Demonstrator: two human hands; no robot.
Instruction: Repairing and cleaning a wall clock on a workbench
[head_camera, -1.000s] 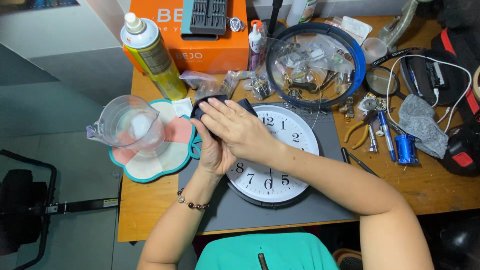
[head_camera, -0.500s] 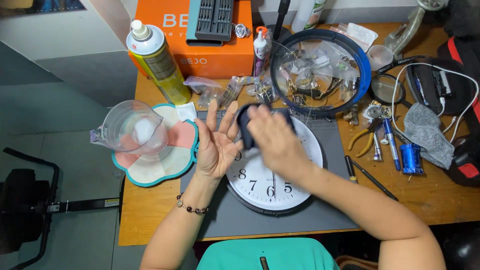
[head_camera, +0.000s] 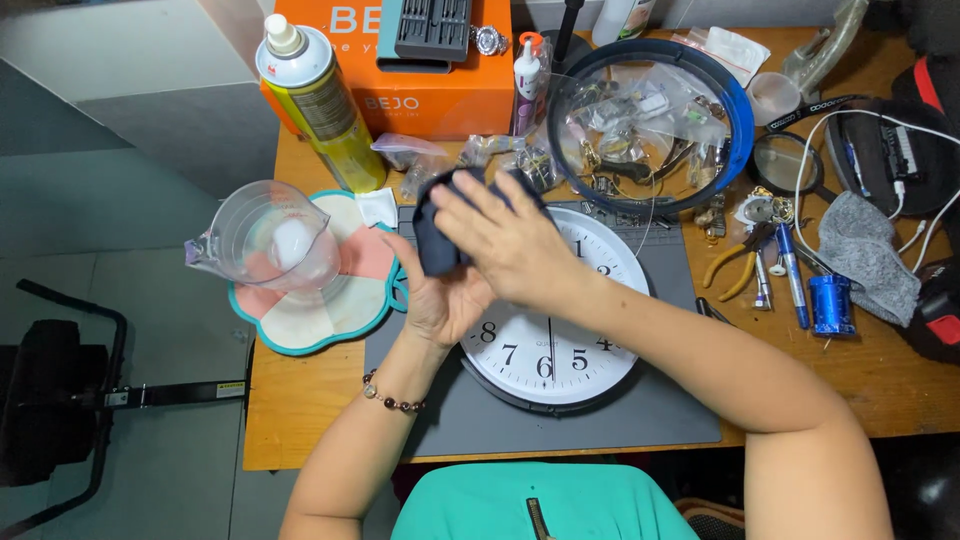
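Head view shows a dark cloth (head_camera: 440, 235) pressed between both hands above the far-left edge of the white wall clock (head_camera: 548, 312), which lies face-up on the grey mat (head_camera: 640, 410) on the counter (head_camera: 300, 400). The left hand (head_camera: 440, 300) cups it from below; the right hand (head_camera: 510, 245) lies over it, fingers spread flat. Folding it well likely means keeping the palms aligned. Compared with a second ago, the hands have lifted off the clock face.
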